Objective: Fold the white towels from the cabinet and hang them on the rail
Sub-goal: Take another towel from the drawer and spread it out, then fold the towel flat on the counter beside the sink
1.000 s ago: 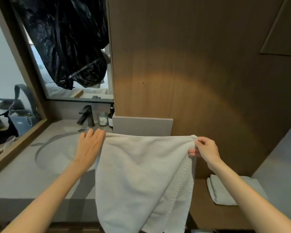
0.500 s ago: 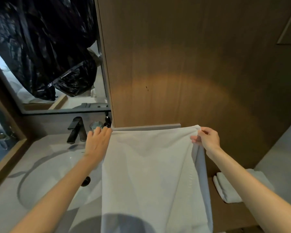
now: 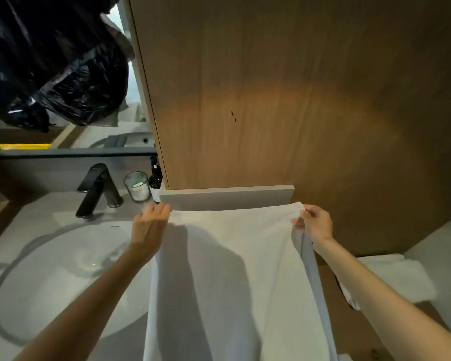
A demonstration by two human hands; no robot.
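- Left hand (image 3: pixel 149 227): seen from the back, fingers laid fairly straight over the top left corner of the large white towel (image 3: pixel 232 269). The thumb is hidden beneath, so I cannot tell whether it pinches the cloth.
- Right hand (image 3: pixel 314 225): fingers curled, pinching the top right corner, with a gathered fold of the side edge hanging below it.
- Large white towel: spread wide between the two hands. Its top edge is level and just near of the flat grey rail (image 3: pixel 227 198), and the body hangs down toward the viewer, out of frame at the bottom. Not yet shown to be over the rail.
- Flat grey rail: a horizontal bar at the foot of the brown wood-grain wall panel (image 3: pixel 297 100).
- Folded white towel (image 3: pixel 396 280): lies on the brown shelf to the right, apart from the hands.
- Round pale sink basin (image 3: pixel 50 269): left of the hanging towel. At its far side stand a black tap (image 3: pixel 97 190), a clear glass candle jar (image 3: pixel 138 187) and a dark pump bottle (image 3: pixel 155 178).
- Crumpled black plastic bag (image 3: pixel 50 61): far left, above the sink.
- Risks, as judged: 
  - An uneven drape would let the heavier side drag the towel off the rail.
  - The bunched right edge may hang crooked.
  - The left hand, close to the jar and bottle, could knock them.
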